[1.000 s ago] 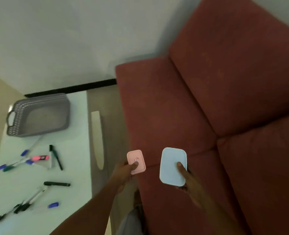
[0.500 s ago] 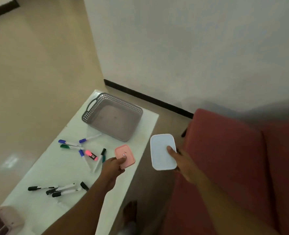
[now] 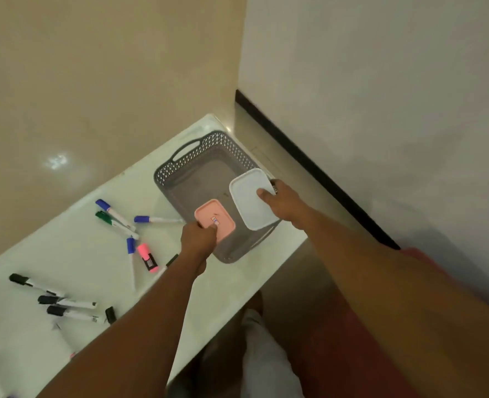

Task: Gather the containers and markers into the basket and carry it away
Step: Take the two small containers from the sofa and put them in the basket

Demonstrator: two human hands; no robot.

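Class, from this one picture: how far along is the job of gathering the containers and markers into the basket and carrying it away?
Done: nothing lies loose in the grey perforated plastic basket yet. In hand: the left hand holds the small pink lidded container and the right hand holds the larger white lidded container, both over the basket. Left: the scattered markers on the white table, then carrying the basket off.

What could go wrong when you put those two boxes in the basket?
The white container sits partly past the gray basket rim, held by the right hand, so it might catch the edge and tip out. The basket stands near the table edge, so a bump could push it off. The left hand lowering the pink container could brush the markers away.
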